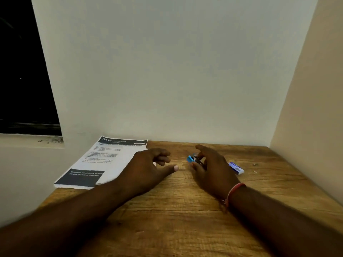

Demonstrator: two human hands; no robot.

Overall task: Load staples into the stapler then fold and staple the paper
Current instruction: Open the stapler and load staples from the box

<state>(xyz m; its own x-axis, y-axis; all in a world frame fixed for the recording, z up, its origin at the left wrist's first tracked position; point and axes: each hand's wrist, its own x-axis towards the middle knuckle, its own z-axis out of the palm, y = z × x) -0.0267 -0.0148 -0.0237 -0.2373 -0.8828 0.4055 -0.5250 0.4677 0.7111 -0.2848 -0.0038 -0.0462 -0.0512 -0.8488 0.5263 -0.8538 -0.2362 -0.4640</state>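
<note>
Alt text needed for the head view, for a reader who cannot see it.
A person's right hand grips a small blue stapler over a wooden table, with the left hand open by the printed paper. A blue and white box, likely staples, lies right of the right hand.

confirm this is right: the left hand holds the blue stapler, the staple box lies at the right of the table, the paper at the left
Not quite. The head view shows the right hand holding the blue stapler; the left hand holds nothing. The staple box does lie at the right, the paper at the left.
</note>
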